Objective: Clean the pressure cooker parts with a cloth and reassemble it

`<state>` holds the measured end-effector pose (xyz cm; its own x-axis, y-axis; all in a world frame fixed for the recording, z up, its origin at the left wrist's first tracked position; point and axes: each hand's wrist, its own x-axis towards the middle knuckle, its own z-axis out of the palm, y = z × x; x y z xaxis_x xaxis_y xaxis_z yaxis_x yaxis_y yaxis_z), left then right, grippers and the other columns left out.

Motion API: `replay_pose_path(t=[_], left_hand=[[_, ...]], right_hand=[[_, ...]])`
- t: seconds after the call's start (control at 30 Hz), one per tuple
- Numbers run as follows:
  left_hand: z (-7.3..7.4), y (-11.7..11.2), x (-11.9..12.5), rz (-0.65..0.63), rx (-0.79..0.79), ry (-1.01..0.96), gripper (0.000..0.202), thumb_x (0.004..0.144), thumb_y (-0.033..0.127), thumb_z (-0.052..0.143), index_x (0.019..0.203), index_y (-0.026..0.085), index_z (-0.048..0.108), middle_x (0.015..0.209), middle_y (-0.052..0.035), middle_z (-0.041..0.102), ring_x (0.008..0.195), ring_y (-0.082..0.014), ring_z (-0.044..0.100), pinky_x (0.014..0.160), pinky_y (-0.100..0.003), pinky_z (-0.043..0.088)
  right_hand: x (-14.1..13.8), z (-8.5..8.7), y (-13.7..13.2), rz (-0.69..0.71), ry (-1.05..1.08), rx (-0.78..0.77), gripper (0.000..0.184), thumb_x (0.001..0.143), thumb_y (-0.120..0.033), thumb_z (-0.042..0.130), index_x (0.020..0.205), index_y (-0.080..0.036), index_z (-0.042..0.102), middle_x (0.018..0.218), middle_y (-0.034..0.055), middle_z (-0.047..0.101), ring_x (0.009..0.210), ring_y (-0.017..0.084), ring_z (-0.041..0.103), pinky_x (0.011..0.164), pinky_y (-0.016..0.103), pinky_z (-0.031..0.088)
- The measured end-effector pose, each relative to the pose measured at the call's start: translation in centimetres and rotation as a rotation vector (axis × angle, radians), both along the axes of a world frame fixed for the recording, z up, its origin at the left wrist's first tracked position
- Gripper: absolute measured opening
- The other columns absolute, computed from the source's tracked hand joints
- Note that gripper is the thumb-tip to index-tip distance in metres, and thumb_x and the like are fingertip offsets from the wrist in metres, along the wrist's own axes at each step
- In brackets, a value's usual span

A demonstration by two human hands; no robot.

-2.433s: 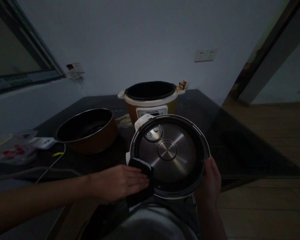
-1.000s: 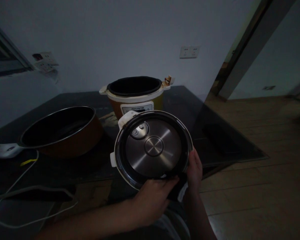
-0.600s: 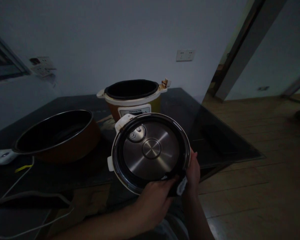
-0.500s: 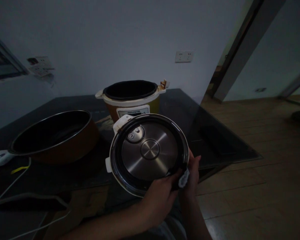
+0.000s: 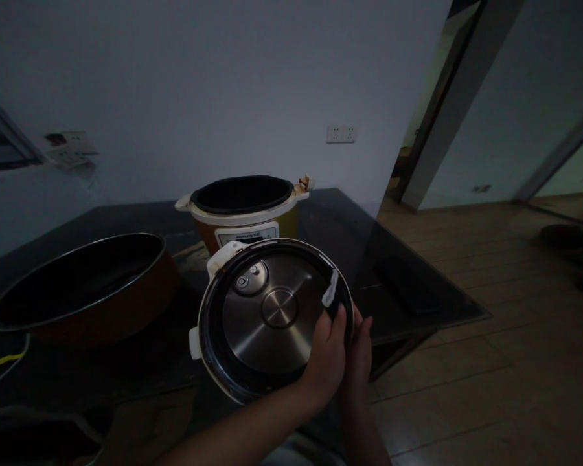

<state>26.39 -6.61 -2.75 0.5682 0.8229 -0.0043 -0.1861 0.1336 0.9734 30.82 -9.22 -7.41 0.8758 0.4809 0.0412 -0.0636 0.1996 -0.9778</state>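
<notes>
A round pressure cooker lid (image 5: 262,336) is held tilted, its brushed-metal inner side facing me and a dark ring around the metal. My right hand (image 5: 359,356) grips the lid's right edge, partly hidden behind my other hand. Reaching across the lower part of the lid, my left hand (image 5: 324,359) is closed on a small dark cloth with a whitish edge (image 5: 330,290). The cloth lies against the inner rim at the right. Behind the lid stands the electric pressure cooker (image 5: 286,223), its top uncovered and its inside dark.
A wide brown pot (image 5: 102,310) stands at the left on the dark tabletop (image 5: 330,220). A yellow tag on a pale cord (image 5: 2,362) lies near it. A dark flat object (image 5: 405,285) rests toward the right edge. Wall sockets (image 5: 341,134) are behind.
My left hand has moved the cloth up along the lid's right inner rim, from the lower right. My right hand keeps hold of the lid. The view has shifted slightly.
</notes>
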Motion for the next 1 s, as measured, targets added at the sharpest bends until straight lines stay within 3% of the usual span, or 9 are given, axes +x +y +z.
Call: replay_pose_path(t=[0.13,0.27,0.43,0.6,0.73,0.87,1.0], left_hand=[[1.4,1.5,1.2,0.145,-0.204,-0.146,0.035,0.093,0.048,0.049,0.100,0.015,0.061,0.098,-0.0075,0.069,0.104,-0.0208,0.063,0.097,-0.033,0.045],[2.3,3.1,1.3,0.218,-0.311,-0.318,0.029,0.091,0.045,0.055,0.101,0.019,0.060,0.099,-0.0048,0.069,0.105,-0.0198,0.063,0.093,-0.032,0.046],[1.5,3.3,1.0,0.166,-0.224,-0.288,0.028,0.089,0.045,0.058,0.101,0.020,0.064,0.105,-0.0051,0.069,0.111,-0.0200,0.060,0.096,-0.031,0.043],[0.5,2.0,0.6,0.109,-0.182,-0.162,0.034,0.086,0.049,0.060,0.095,0.017,0.067,0.099,-0.0071,0.070,0.102,-0.0221,0.062,0.095,-0.033,0.043],[0.2,0.8,-0.2,-0.002,-0.162,-0.058,0.042,0.086,0.054,0.058,0.097,0.015,0.067,0.100,-0.0093,0.071,0.102,-0.0248,0.063,0.097,-0.037,0.042],[0.1,0.3,-0.9,-0.094,-0.045,-0.029,0.044,0.088,0.054,0.055,0.104,0.015,0.068,0.108,-0.0102,0.070,0.111,-0.0265,0.060,0.103,-0.037,0.038],[0.4,0.0,-0.8,-0.074,-0.054,-0.033,0.041,0.089,0.051,0.055,0.106,0.015,0.068,0.109,-0.0103,0.070,0.111,-0.0258,0.060,0.102,-0.036,0.039]], right_hand=[[0.0,0.1,0.3,0.037,0.057,0.057,0.065,0.092,-0.065,0.031,0.127,-0.020,0.063,0.128,0.0098,0.065,0.123,0.025,0.056,0.103,0.038,0.039],[-0.1,0.3,0.4,0.042,0.065,0.062,0.066,0.092,-0.066,0.028,0.124,-0.020,0.064,0.123,0.0090,0.067,0.118,0.026,0.058,0.102,0.039,0.039],[-0.3,0.5,0.4,0.005,0.058,0.035,0.063,0.093,-0.064,0.030,0.122,-0.021,0.066,0.124,0.0076,0.067,0.119,0.025,0.058,0.103,0.038,0.038],[-0.2,0.1,0.3,-0.012,0.010,0.009,0.061,0.093,-0.061,0.030,0.122,-0.021,0.066,0.124,0.0076,0.067,0.120,0.025,0.057,0.103,0.038,0.038],[0.0,0.2,0.2,-0.022,-0.036,-0.051,0.060,0.094,-0.059,0.029,0.122,-0.021,0.066,0.123,0.0081,0.068,0.117,0.025,0.059,0.100,0.037,0.040],[0.0,0.6,0.2,-0.067,-0.100,-0.086,0.063,0.094,-0.056,0.026,0.120,-0.016,0.068,0.121,0.0109,0.068,0.117,0.026,0.060,0.100,0.038,0.041],[0.1,0.6,0.1,-0.070,-0.125,-0.126,0.063,0.094,-0.055,0.026,0.120,-0.015,0.067,0.122,0.0114,0.068,0.118,0.026,0.059,0.101,0.039,0.041]])
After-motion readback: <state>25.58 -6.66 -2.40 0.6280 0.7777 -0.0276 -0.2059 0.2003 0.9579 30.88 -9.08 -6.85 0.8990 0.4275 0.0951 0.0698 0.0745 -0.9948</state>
